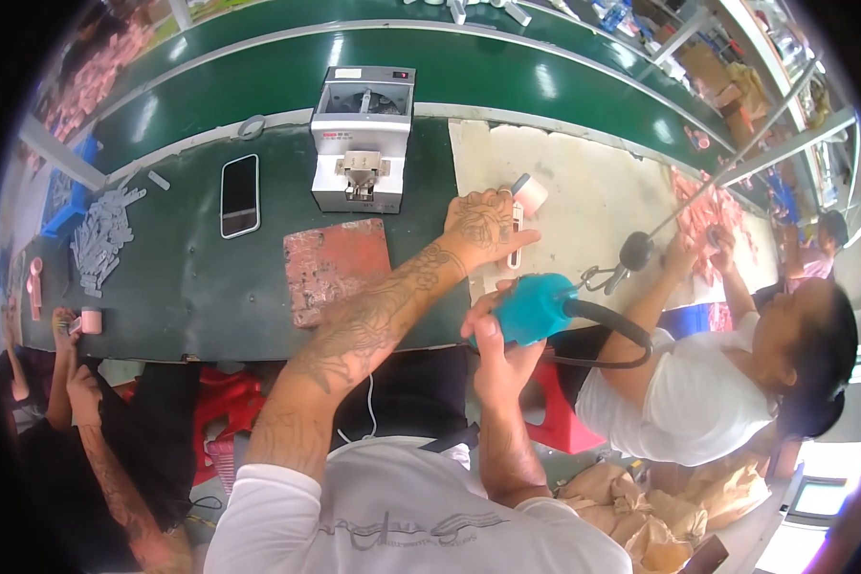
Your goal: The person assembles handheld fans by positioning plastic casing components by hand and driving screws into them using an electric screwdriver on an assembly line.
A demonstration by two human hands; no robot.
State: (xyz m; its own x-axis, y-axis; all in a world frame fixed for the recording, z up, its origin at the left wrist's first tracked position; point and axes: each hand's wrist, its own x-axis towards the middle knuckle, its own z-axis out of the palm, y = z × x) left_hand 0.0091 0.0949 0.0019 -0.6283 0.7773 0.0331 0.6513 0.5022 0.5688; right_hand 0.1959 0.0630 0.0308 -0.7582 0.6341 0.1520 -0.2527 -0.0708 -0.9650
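Observation:
My left hand (488,226) is closed over a small pink-and-white device (533,195), on the pale sheet at the right half of the bench. The device's pink round head sticks out past my knuckles, and its narrow white handle shows beside my thumb. Nearer to me, my right hand (500,356) grips a teal electric screwdriver (538,308) from below. A thick black cable loops from its end, and a cord with a dark round hanger holds it from above. The screwdriver's tip is hidden behind my fingers and the tool body.
A grey-white screw feeder (359,143) stands at the back, with a worn red plate (335,268) before it. Left lie a phone (240,196) and heaped grey parts (105,234). At right, a co-worker (698,373) handles pink parts (713,225); another person's hands (72,354) work at far left.

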